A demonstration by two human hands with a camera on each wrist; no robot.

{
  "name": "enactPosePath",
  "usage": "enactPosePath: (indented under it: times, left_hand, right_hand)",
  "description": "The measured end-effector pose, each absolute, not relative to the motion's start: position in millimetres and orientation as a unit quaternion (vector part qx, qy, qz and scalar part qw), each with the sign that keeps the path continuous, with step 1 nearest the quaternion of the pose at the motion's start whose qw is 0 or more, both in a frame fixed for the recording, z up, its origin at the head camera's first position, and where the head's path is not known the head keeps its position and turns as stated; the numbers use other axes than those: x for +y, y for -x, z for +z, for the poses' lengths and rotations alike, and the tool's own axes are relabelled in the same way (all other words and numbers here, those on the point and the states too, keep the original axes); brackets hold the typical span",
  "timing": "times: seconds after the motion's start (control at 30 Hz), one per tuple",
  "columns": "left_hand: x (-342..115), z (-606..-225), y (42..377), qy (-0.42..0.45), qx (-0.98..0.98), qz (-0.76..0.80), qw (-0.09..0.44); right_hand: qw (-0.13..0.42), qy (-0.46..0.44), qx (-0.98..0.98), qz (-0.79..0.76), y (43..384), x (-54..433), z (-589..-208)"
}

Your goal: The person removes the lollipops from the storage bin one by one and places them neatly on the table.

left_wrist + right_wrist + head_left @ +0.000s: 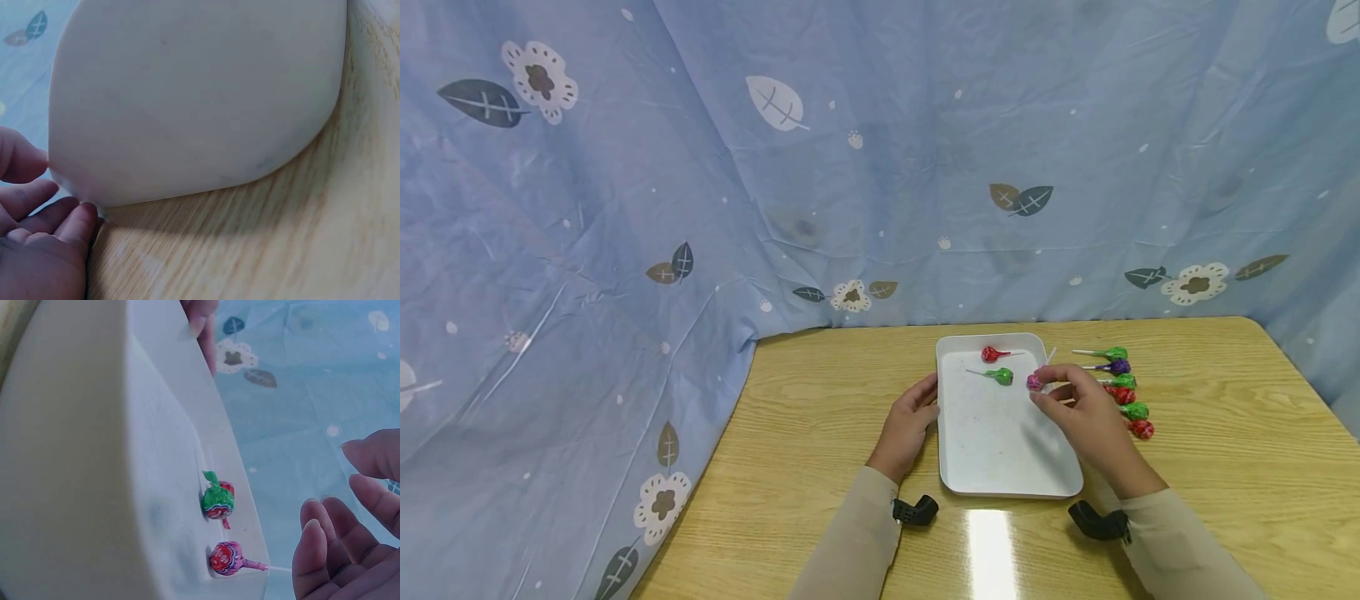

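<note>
A white tray (1000, 454) lies on the table. My left hand (906, 429) holds its left edge, with thumb and bent fingers against the wall. Above the tray's right side is my right hand (1086, 412), its fingers apart beside a pink lollipop (226, 558). That lollipop rests in the tray with its stick slanting over the rim, partly behind a finger in the right wrist view. Farther in the tray lie a red lollipop (990, 354) and a green lollipop (1003, 377), their sticks pointing opposite ways.
Right of the tray, several lollipops lie in a column, among them a purple lollipop (1120, 367) and a red lollipop (1142, 429). My right hand partly covers some of their sticks. A blue patterned curtain (880, 167) hangs behind the wooden table (820, 417) and along its left.
</note>
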State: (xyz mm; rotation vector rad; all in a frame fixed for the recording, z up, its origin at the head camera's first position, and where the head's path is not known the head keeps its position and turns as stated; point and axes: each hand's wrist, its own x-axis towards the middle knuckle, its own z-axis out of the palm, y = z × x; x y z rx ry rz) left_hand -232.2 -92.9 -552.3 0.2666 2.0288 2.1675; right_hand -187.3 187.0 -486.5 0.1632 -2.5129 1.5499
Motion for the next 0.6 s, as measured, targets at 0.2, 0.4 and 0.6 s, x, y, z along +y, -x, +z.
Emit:
enactPosePath:
  times: [0.2, 0.4, 0.6]
  left_hand:
    - [-93, -552, 233, -0.092, 0.677, 0.726, 0.078]
    - [-93, -553, 233, -0.090, 0.676, 0.727, 0.080]
    - [-93, -552, 233, -0.085, 0.673, 0.731, 0.079]
  right_hand:
    - [0.079, -0.057, -0.850, 0.517, 195, 186, -485]
    - [0.059, -0.058, -0.853, 0.516, 204, 184, -484]
    - [0.031, -0.062, -0.859, 0.507, 210, 183, -484]
